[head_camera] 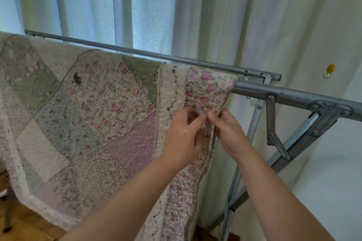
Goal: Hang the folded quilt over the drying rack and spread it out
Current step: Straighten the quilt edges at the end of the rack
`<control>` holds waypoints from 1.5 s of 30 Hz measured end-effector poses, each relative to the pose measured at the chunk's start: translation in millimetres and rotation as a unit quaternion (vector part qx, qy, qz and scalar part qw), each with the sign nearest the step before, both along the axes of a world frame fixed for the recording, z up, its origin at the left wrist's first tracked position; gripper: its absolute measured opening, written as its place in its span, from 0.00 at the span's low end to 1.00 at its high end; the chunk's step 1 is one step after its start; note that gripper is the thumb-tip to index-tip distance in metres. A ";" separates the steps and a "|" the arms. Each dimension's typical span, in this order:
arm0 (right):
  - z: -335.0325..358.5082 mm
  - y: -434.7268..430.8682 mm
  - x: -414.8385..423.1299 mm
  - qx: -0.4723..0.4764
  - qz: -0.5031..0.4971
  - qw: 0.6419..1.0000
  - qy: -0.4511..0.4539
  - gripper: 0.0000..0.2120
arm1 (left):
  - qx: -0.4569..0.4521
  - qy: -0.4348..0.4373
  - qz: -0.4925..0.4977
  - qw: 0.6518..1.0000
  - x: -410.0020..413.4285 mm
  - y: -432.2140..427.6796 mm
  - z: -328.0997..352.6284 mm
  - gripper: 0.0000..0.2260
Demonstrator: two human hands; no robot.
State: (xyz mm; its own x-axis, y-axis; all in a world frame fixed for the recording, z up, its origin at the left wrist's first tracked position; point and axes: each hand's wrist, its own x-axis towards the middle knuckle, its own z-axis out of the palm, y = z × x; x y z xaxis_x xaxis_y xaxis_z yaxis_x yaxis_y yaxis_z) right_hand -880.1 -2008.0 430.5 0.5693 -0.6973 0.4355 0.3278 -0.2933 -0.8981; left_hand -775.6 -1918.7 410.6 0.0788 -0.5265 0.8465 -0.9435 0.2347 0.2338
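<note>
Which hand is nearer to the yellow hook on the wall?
Right. The right hand pinches the quilt edge below-left of the yellow hook; the left hand pinches it just beyond, farther left.

Both bare forearms reach up from the bottom of the view, the left from about 7 o'clock and the right from 5 o'clock, meeting near the middle. The left hand (183,135) and right hand (230,133) sit side by side, almost touching, their fingers (196,120) curled and pinching the quilt (205,92) edge.
</note>
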 end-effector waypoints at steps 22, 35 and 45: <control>-11.9 39.6 30.5 -0.105 -0.421 0.901 -0.005 0.04 | -0.079 -0.104 0.079 0.988 119.7 11.3 69.4 0.24; 66.7 63.2 88.1 -0.551 -0.555 0.579 0.231 0.15 | -0.096 -0.156 0.085 0.979 143.4 4.5 78.9 0.25; 86.1 73.1 145.0 -0.507 -0.507 0.592 0.367 0.22 | -0.034 -0.018 0.208 0.977 224.2 29.6 76.5 0.32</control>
